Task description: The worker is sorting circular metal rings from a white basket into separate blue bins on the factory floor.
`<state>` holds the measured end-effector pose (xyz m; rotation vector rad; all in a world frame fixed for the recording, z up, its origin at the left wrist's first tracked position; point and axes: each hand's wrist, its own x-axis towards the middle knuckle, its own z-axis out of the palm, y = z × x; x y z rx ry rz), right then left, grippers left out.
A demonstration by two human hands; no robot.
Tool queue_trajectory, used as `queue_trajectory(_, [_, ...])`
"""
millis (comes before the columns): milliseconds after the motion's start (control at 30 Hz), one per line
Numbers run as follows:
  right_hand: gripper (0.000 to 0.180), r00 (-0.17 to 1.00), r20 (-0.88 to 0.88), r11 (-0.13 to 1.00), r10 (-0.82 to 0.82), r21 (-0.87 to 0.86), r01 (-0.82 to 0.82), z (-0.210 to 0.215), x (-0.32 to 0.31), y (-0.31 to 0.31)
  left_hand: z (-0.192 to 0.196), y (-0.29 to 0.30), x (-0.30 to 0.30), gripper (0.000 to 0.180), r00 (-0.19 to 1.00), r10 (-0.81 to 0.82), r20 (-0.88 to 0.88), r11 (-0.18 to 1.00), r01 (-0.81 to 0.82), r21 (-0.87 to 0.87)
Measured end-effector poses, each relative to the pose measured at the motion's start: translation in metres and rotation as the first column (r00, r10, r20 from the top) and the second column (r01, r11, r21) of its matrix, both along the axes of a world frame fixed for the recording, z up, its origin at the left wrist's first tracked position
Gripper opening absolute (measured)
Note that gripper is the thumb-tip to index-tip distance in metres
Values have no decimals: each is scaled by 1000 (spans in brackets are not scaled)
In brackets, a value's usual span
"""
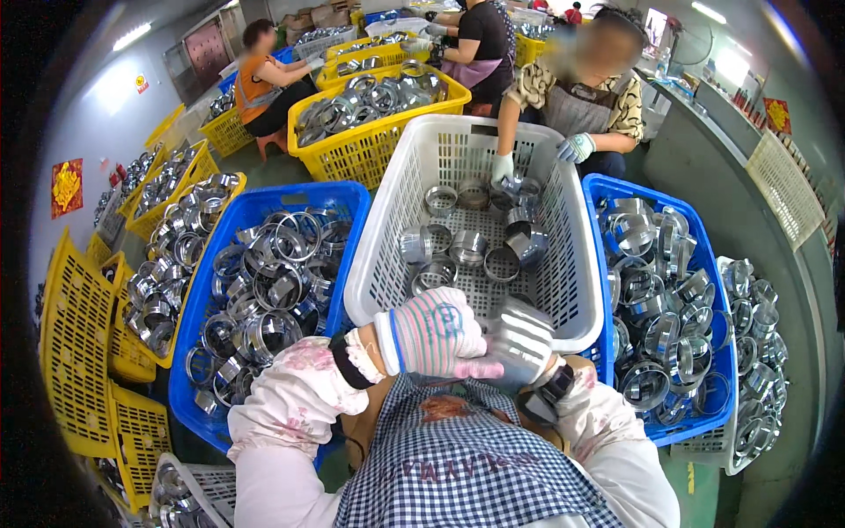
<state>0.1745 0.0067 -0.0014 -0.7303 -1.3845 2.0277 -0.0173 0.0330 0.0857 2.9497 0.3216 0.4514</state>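
Observation:
My left hand [436, 333], in a pink, grey and white striped knit glove, is held over the near rim of the white basket [576, 264], close to my apron. Its fingers are curled closed, and what they hold, if anything, is hidden. Right beside it, my right hand [521, 341] in a grey and white striped glove is smeared by motion, so its fingers cannot be made out. In the white basket lie several shiny metal rings [468, 247]. Across from me, a co-worker's gloved hand [503, 169] reaches into this basket among the rings.
A blue basket [359, 207] heaped with metal rings stands to my left, another blue basket [729, 387] to my right. Yellow baskets [378, 141] of rings stand farther off and along the left wall. A grey counter [704, 167] runs along the right. Other people work behind.

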Motion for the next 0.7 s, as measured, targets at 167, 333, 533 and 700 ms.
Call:
queue_trajectory(167, [88, 958, -286, 995, 21, -85, -47, 24, -16, 0, 1, 13, -17, 45, 972, 67, 224, 997, -56, -56])
queue_trajectory(333, [42, 983, 185, 918, -2, 391, -72, -4, -28, 18, -2, 29, -18, 28, 886, 309, 345, 951, -294, -97])
queue_trajectory(533, [35, 798, -186, 797, -574, 100, 596, 2, -23, 35, -53, -7, -18, 44, 476, 697, 536, 710, -565, -421])
queue_trajectory(700, [31, 817, -223, 621, -532, 554, 555, 2, -39, 15, -75, -5, -25, 32, 377, 741, 556, 652, -202, -731])
